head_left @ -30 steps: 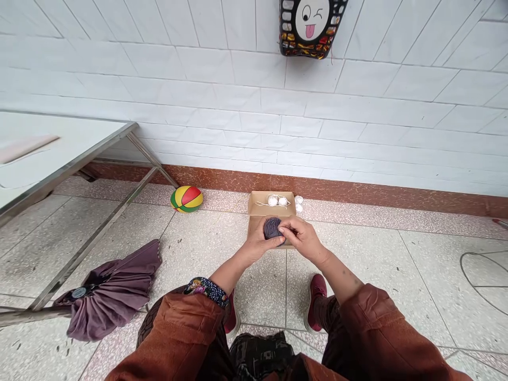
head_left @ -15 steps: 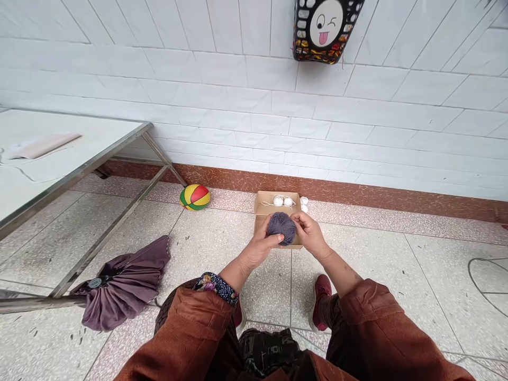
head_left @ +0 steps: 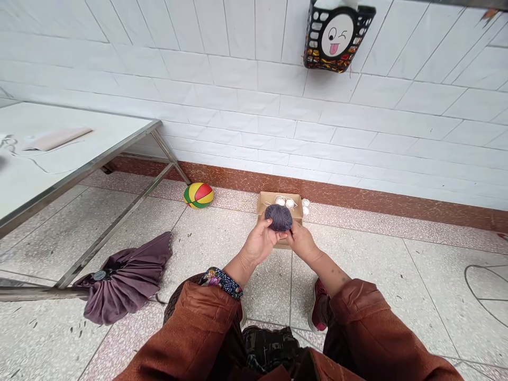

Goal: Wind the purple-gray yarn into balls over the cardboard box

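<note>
A dark grey-purple ball of yarn (head_left: 278,217) is held up in front of me, above an open cardboard box. My left hand (head_left: 260,242) grips it from the lower left, with the thumb against its side and the fingers beneath. At the lower right edge of the yarn is my right hand (head_left: 304,242), its fingers closed against the ball; any strand pinched there is too small to make out. Behind the ball, the cardboard box (head_left: 262,199) stands on the floor and is partly hidden. Two small white balls (head_left: 290,202) lie at its far side, with white thread around them.
More white balls (head_left: 305,206) sit right of the box. A striped ball (head_left: 198,195) rests by the metal-framed table (head_left: 107,153) at left. A folded purple umbrella-like cloth (head_left: 127,280) lies on the floor. A black basket (head_left: 337,39) hangs on the tiled wall.
The yarn ball has been turned and tilted between my hands. My right hand has shifted from its upper right side down to its lower right edge. The view has moved slightly.
</note>
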Demonstrator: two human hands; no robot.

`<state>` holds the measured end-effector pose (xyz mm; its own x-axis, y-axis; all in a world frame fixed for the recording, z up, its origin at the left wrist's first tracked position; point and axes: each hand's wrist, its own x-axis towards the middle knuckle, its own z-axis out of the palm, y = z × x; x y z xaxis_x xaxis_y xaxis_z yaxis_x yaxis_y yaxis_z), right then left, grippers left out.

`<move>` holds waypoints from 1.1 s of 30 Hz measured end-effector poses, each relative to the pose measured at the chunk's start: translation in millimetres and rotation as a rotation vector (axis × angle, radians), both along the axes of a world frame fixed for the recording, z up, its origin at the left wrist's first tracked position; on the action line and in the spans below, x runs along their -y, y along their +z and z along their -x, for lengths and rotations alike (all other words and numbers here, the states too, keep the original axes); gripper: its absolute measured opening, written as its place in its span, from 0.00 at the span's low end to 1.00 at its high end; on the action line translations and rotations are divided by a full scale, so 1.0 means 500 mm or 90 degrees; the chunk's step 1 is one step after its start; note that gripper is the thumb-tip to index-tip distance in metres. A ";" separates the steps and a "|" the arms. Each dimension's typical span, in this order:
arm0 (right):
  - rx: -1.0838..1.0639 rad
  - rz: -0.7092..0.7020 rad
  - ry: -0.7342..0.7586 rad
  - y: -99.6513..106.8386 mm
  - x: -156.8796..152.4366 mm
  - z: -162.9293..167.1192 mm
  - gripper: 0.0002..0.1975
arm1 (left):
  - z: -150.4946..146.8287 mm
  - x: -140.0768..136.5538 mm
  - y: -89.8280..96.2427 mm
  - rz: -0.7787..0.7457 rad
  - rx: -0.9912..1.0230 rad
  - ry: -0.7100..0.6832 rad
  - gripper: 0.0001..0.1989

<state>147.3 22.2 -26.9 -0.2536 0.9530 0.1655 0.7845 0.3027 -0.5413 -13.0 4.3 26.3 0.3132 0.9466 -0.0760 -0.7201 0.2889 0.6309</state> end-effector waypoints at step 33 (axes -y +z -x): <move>-0.202 -0.040 0.100 0.075 0.081 -0.020 0.10 | 0.031 0.149 -0.036 -0.027 -0.093 -0.104 0.29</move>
